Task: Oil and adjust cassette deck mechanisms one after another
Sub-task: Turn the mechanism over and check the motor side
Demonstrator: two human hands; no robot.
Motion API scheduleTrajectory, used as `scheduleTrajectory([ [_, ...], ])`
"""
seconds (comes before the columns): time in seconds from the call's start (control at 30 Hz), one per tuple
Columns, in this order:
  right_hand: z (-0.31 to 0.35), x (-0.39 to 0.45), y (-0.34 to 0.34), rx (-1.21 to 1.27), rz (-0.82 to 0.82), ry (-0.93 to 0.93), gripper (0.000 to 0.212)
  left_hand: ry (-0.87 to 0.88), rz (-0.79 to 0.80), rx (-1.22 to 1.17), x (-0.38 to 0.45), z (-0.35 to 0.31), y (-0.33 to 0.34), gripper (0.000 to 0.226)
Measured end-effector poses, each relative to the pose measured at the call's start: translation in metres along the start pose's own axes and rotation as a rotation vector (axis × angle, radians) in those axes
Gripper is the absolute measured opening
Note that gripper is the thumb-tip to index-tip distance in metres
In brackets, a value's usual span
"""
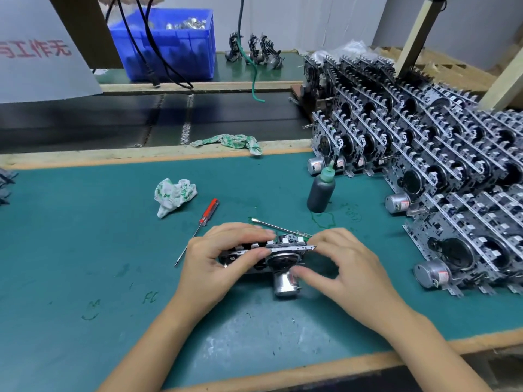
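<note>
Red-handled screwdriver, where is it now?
Head view: the red-handled screwdriver lies on the green mat, left of the hands, just right of the crumpled rag.

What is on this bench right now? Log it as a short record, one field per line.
workpiece: cassette deck mechanism on the green mat, motor toward the person
left hand: left hand grips the mechanism's left end
right hand: right hand holds its right end, thumb by the motor
oil: dark oil bottle upright behind the mechanism, green stains at its base
tools: red-handled screwdriver lying left; thin metal tool behind the mechanism
cloths: crumpled rag on the mat
stock: stacked mechanisms on the right
</note>
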State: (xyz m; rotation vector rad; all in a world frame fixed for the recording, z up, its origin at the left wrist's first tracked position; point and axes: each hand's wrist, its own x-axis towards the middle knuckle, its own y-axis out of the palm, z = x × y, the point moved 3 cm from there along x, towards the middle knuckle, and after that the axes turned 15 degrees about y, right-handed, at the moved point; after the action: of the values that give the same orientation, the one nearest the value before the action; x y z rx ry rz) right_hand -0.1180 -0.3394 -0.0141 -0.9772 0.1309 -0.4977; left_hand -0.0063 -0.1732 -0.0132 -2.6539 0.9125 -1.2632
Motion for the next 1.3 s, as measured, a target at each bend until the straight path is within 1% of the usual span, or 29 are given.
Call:
scheduleTrajectory([
  [0.1,0.011,0.006,-0.012,0.126,-0.039,-0.053,0.042,-0.031,0.034,-0.039,0.001,-0.001,-0.001,0.016],
  [0.13,0.019,0.008,-0.015,0.122,-0.056,-0.091,0.038,-0.046,0.053,-0.051,0.001,-0.001,-0.002,0.018],
  [0.23,0.048,0.018,-0.018,-0.100,-0.075,-0.288,0.035,-0.012,0.130,0.030,0.006,-0.004,-0.009,0.020],
  [0.27,0.056,0.022,-0.018,-0.174,-0.053,-0.352,0.036,0.011,0.138,0.083,0.008,-0.006,-0.013,0.017],
  [0.33,0.066,0.032,-0.019,-0.275,0.043,-0.414,0.034,0.053,0.131,0.202,0.011,-0.009,-0.022,0.011],
  [0.43,0.069,0.042,-0.019,-0.361,0.143,-0.440,0.032,0.129,0.165,0.421,0.012,-0.015,-0.034,0.022],
  [0.53,0.074,0.045,-0.019,-0.370,0.206,-0.469,0.031,0.178,0.274,0.547,0.020,-0.020,-0.040,0.030],
  [0.6,0.081,0.052,-0.024,-0.367,0.192,-0.442,0.032,0.219,0.320,0.625,0.037,-0.022,-0.044,0.032],
  [0.7,0.095,0.080,-0.046,-0.324,0.055,-0.330,0.041,0.277,0.328,0.678,0.084,-0.021,-0.050,0.032],
  [0.8,0.101,0.123,-0.067,-0.278,-0.040,-0.214,0.045,0.312,0.352,0.707,0.144,-0.009,-0.047,0.018],
  [0.87,0.099,0.152,-0.074,-0.264,-0.067,-0.158,0.043,0.285,0.391,0.727,0.180,0.009,-0.037,0.014],
  [0.97,0.083,0.187,-0.069,-0.287,-0.071,-0.068,0.040,0.155,0.438,0.702,0.211,0.043,-0.011,0.020],
  [1.03,0.066,0.203,-0.060,-0.311,-0.042,0.005,0.038,0.071,0.517,0.680,0.215,0.066,0.009,0.031],
  [1.1,0.046,0.214,-0.050,-0.314,-0.015,0.088,0.037,0.017,0.643,0.683,0.208,0.089,0.030,0.049],
  [1.17,0.030,0.220,-0.043,-0.361,-0.021,0.147,0.036,-0.033,0.747,0.657,0.193,0.107,0.049,0.070],
  [1.23,0.021,0.223,-0.041,-0.369,-0.036,0.167,0.043,-0.090,0.761,0.558,0.178,0.119,0.063,0.090],
  [1.3,0.019,0.225,-0.042,-0.364,-0.042,0.158,0.044,-0.123,0.690,0.401,0.169,0.121,0.072,0.105],
])
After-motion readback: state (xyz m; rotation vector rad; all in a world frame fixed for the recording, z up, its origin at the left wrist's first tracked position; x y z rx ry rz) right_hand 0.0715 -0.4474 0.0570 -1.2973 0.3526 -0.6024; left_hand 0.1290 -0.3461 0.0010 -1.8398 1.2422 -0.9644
